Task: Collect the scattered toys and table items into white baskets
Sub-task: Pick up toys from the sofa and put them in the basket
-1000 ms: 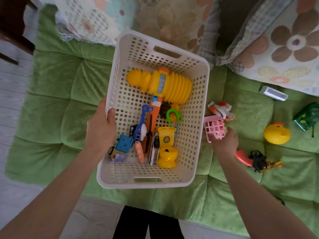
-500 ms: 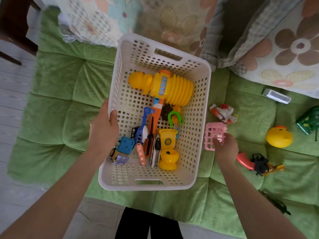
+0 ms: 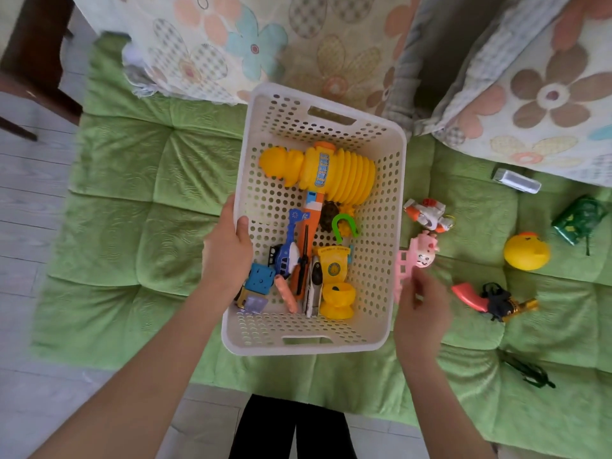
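Note:
A white perforated basket (image 3: 387,207) sits on the green quilted cushion and holds a big yellow squeaky hammer (image 3: 334,170), a yellow toy toilet (image 3: 334,283), a blue helicopter, a green horseshoe and several smaller toys. My left hand (image 3: 228,253) grips the basket's left rim, thumb inside. My right hand (image 3: 420,306) pinches a pink toy cart with a pig face (image 3: 415,256), lifted just outside the basket's right wall.
Loose on the cushion to the right lie an orange-white robot (image 3: 427,215), a yellow duck (image 3: 526,251), a red-handled toy gun (image 3: 493,301), a green tank (image 3: 578,218), a white-grey block (image 3: 515,181) and a dark green figure (image 3: 526,371). Floral pillows (image 3: 530,94) crowd the back.
My right hand has picked the pink cart up off the cushion and turned it, so its pig face now shows. The left hand keeps its hold on the basket rim.

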Demonstrator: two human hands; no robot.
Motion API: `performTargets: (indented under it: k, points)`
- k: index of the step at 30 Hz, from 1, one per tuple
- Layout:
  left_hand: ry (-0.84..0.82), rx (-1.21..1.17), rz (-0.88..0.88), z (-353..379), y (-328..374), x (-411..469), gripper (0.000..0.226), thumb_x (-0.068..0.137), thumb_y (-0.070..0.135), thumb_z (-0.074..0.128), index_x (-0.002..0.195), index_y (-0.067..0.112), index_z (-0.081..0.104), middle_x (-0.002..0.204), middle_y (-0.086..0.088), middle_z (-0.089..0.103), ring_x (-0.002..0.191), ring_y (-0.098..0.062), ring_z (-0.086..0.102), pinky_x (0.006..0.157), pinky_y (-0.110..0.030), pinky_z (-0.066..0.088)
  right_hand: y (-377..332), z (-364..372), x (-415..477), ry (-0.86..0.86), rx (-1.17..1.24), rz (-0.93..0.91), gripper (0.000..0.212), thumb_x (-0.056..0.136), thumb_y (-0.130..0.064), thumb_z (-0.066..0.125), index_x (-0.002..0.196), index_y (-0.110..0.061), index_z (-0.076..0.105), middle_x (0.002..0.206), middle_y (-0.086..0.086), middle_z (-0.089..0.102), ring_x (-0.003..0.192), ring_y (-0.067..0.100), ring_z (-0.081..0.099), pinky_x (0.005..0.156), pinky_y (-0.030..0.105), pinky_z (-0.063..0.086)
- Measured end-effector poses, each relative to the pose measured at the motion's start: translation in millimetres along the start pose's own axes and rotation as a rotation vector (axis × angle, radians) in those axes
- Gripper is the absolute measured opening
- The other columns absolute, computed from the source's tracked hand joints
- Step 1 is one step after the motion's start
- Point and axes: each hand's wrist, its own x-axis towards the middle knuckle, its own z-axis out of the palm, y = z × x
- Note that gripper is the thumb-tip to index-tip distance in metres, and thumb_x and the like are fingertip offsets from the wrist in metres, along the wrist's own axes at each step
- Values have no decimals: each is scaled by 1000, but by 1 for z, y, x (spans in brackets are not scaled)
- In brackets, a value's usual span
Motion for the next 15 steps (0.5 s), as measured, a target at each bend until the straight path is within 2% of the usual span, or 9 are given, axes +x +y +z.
performTargets:
  k: [2,3,5,6,8,11,13,15]
  points:
    - [-22,-14,12,-1,0,0,42,99,22,32,142,18,30,83,0,58,63,-21,58,45,-21,42,-13,0,-7,59,47,-71,26,94,-4,48,117,0,59,98,3,57,91,14,51,77,25,41]
    - [-30,-21,17,-2,-2,0,43,99,22,32,142,18,30,88,1,58,67,-20,60,50,-15,44,-20,2,-13,66,81,-105,25,93,-4,49,115,0,59,98,-1,56,88,9,52,76,18,42]
    - [-37,-40,23,-3,-3,1,43,99,22,32,143,18,29,91,3,57,64,-10,55,50,-9,43,-31,9,-21,-21,192,-63,22,92,-3,51,112,-6,60,96,-3,60,78,1,55,70,6,44]
    - [-38,-46,23,-4,-4,2,44,99,22,32,143,18,29,88,3,57,60,-9,53,49,-13,43,-35,16,-25,-110,257,25,21,91,-3,52,109,-10,61,94,-3,63,79,0,58,68,7,47]
    - [-44,-49,21,-5,-6,3,43,99,22,32,142,19,29,77,2,58,51,-11,48,45,-21,41,-42,32,-30,-313,375,291,19,91,-2,51,104,-12,61,92,0,67,80,10,64,68,19,53]
    - [-51,-48,20,-6,-10,4,44,100,23,31,143,21,27,70,6,54,47,-10,45,43,-16,39,-44,56,-33,-557,659,699,18,91,5,47,94,-7,61,83,4,69,73,16,66,62,26,57]
    - [-55,-56,23,-6,-12,6,45,100,24,31,144,21,26,77,7,55,52,-9,48,46,-15,38,-40,70,-40,-684,642,757,19,91,8,46,93,-3,61,82,7,68,70,18,66,61,27,58]
    - [-55,-65,27,-6,-13,6,44,100,23,32,144,21,27,83,7,56,56,-10,52,49,-15,39,-35,84,-47,-744,489,738,23,88,12,44,102,2,59,88,14,67,76,25,64,70,35,57]
